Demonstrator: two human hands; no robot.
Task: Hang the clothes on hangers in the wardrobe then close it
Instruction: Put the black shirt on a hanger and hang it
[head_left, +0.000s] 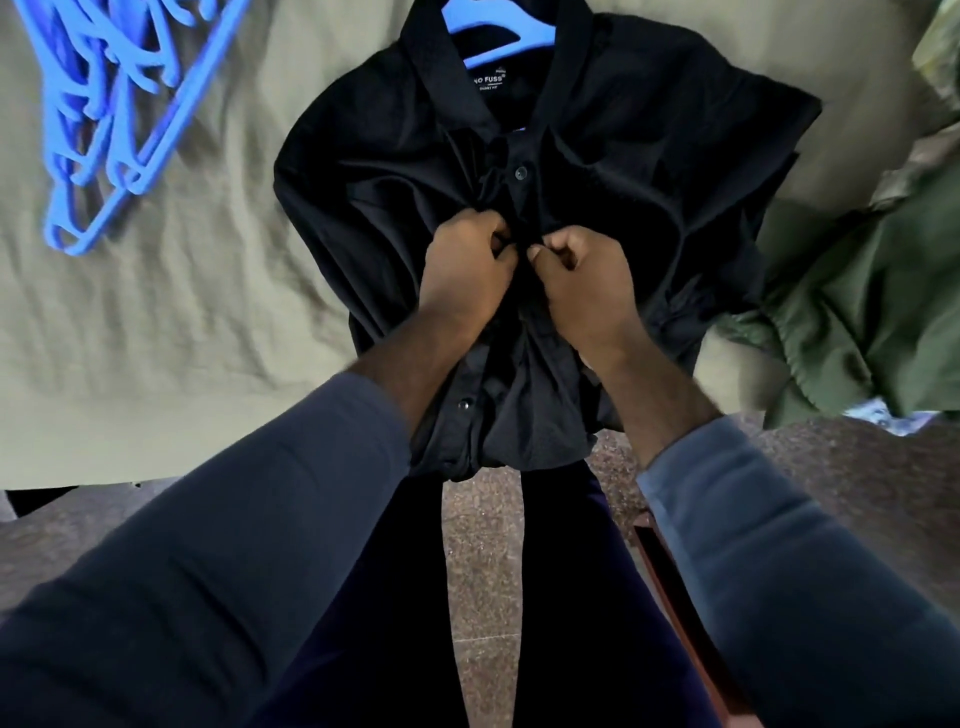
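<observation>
One shirt: the black shirt (597, 156) lies face up on the bed (208, 322), at the edge nearest the person, with its hem bunched over that edge.
Hanger in it: a blue hanger (498, 44) sits inside the collar, and its hook runs out of the top of the view.
Buttons: the upper button (520, 173) looks fastened, while a lower button (464, 403) by the left wrist looks undone.
Left hand (467, 275): narrow grip, with thumb and curled fingers pinching the left edge of the placket at mid-chest.
Right hand (582, 291): narrow grip too, pinching the facing edge, with the thumb tip almost touching the left hand.
Step in hand: most likely doing up a mid-chest button so the shirt stays on its hanger — the button itself is hidden between the fingers.
Next move calls for: pushing that button through its hole, then taking the shirt up by the hanger's hook. The wardrobe is not in view.
Spare hangers (109, 119): a tangled blue heap on the bed at far left, well apart from the shirt.
Green garment (857, 312): crumpled on the bed at right, just beside the shirt's sleeve and probably waiting its turn.
Progress: early — clothes and hangers remain on the bed.
</observation>
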